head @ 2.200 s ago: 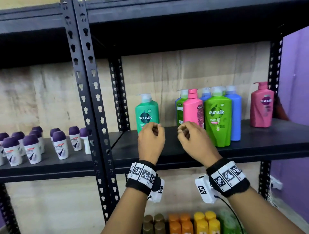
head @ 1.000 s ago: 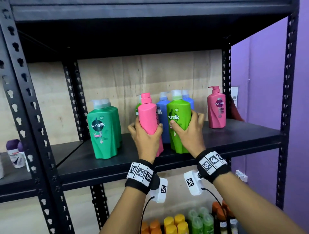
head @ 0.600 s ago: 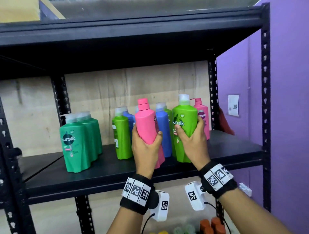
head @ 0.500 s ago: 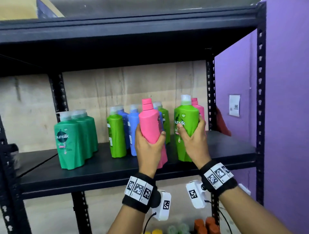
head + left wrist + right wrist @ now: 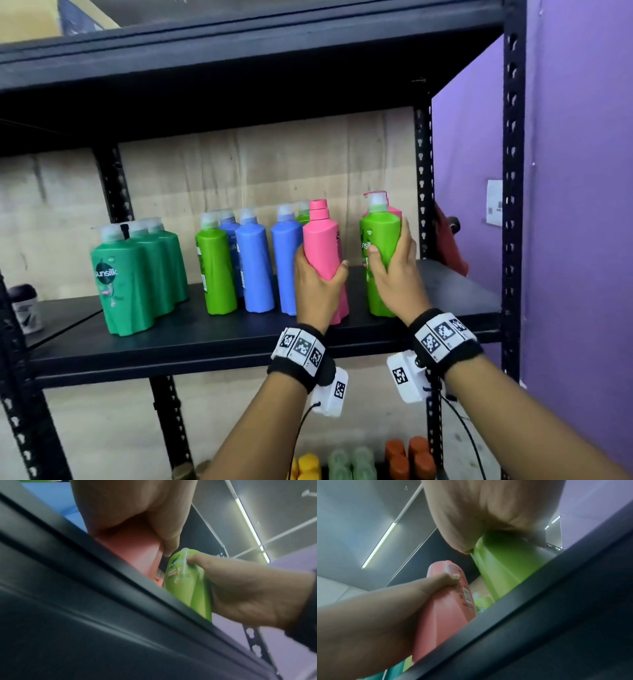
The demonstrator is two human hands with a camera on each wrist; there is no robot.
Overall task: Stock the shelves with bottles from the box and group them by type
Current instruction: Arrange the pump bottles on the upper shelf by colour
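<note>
Left hand [image 5: 317, 287] wraps the pink bottle [image 5: 323, 253], right hand [image 5: 394, 274] the green bottle [image 5: 380, 260], both gripped mid-body, probably for sorting by colour.

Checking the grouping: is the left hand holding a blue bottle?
No. The left hand grips a pink bottle; the blue bottles stand untouched beside it.

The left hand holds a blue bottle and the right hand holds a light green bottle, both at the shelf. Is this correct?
Not quite. In the head view the left hand holds a pink bottle, not a blue one. The right hand does hold the light green bottle at the shelf.
</note>
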